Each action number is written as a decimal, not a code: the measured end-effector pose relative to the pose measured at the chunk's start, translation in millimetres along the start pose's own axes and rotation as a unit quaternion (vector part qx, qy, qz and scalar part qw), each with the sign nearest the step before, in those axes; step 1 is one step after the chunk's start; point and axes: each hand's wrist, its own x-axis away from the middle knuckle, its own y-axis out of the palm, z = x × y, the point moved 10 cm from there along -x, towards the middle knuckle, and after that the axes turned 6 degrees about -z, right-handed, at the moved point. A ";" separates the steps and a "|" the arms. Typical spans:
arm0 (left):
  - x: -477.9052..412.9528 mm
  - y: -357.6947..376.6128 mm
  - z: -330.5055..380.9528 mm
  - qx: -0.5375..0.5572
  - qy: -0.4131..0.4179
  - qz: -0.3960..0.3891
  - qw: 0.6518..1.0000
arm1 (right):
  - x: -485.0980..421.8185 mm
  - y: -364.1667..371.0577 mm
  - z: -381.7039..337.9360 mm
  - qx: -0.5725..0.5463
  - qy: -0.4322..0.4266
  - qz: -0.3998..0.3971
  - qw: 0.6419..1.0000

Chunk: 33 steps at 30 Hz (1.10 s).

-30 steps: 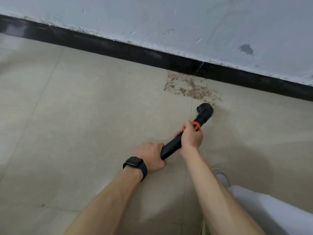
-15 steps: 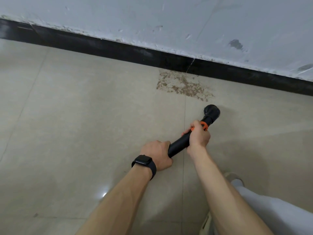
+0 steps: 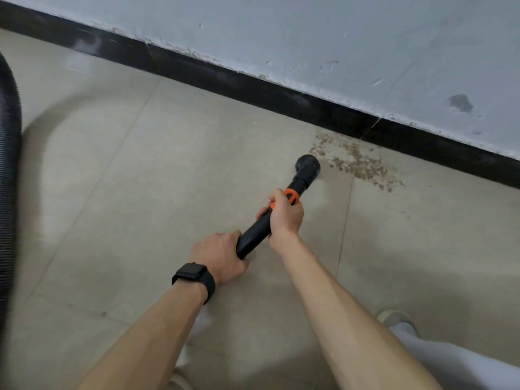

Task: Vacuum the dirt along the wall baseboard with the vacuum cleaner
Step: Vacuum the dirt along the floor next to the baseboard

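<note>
Black hose (image 3: 8, 164) lies left; left hand (image 3: 222, 257) and right hand (image 3: 285, 218) curl fingers (image 3: 263, 211) round the wand (image 3: 253, 239) near dirt (image 3: 354, 163).

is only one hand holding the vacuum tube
No, the left hand grips the black vacuum tube at its near end and the right hand grips it by the orange collar.

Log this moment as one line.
left hand: grips tube rear | right hand: grips tube near orange ring | nozzle: at dirt edge | dirt: along baseboard
</note>
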 end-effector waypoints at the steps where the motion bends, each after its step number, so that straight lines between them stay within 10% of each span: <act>1: 0.9 -1.5 0.1 -0.007 -0.004 0.004 1.000 | 0.2 2.0 0.1 -0.004 0.002 -0.006 1.000; 33: -73.8 -29.7 66.3 0.022 0.000 0.052 0.998 | -74.4 -4.4 -75.1 0.011 -0.029 -0.017 0.999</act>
